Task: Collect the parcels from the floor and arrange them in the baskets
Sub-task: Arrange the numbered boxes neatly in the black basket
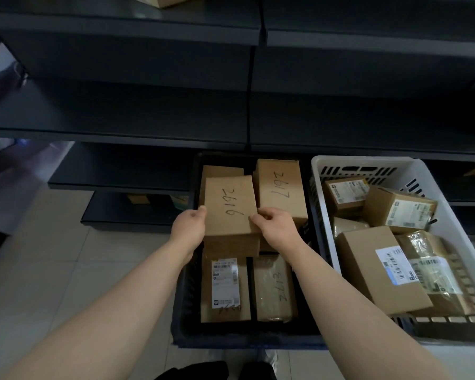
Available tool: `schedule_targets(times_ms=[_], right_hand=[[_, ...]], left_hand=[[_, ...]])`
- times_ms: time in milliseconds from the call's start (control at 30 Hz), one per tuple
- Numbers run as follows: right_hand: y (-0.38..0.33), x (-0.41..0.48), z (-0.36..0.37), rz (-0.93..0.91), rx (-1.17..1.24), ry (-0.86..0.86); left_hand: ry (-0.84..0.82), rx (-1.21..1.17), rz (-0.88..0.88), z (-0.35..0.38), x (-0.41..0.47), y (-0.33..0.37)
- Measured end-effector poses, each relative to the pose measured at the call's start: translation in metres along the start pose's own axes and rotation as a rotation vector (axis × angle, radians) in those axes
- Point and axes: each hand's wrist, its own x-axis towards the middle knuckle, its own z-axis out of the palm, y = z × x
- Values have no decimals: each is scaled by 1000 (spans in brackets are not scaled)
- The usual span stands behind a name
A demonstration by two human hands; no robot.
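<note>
A pale tiled floor (39,270) runs up to dark metal shelving (121,111). 2 baskets sit side by side on the tiles in front of its lowest shelves: a black plastic basket (184,311) in the middle and a white slotted plastic basket (324,171) just beside it on the right.

Both bare hands hold a flat brown cardboard parcel marked 2616 (229,207) over the middle of the black plastic basket. The left hand (188,229) grips its left edge with the thumb lying on top. The right hand (277,229) pinches the right edge between thumb and curled fingers. The parcel tilts slightly and lies over a plain brown box (231,246) beneath it.

Around it in the same basket are 3 more parcels:
- a tall brown box marked 2617 (281,187) stands just to its right at the far end
- a brown box with a white shipping label (225,289) lies at the near left
- a tape-wrapped parcel marked 2613 (274,289) lies beside that one, at the near right

The white slotted plastic basket holds a loose heap of labelled cartons, the biggest a large brown carton (379,270) leaning at the front.
</note>
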Motion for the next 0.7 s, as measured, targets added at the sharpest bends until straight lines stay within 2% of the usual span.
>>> schedule_targets(times_ms=[200,400,500,700], right_hand=[[13,-23,-6,88,79,-31],[26,-44,-10,170,18,-194],[37,-49,-3,201,-36,-217],[65,-36,12,331,61,-207]], left_hand=[[-94,119,-20,-15,-23,-17],[-316,161,-171,-17,-39,-35],[-349,227,-161,-12,-43,-43],[-364,325,-153,0,-31,-61]])
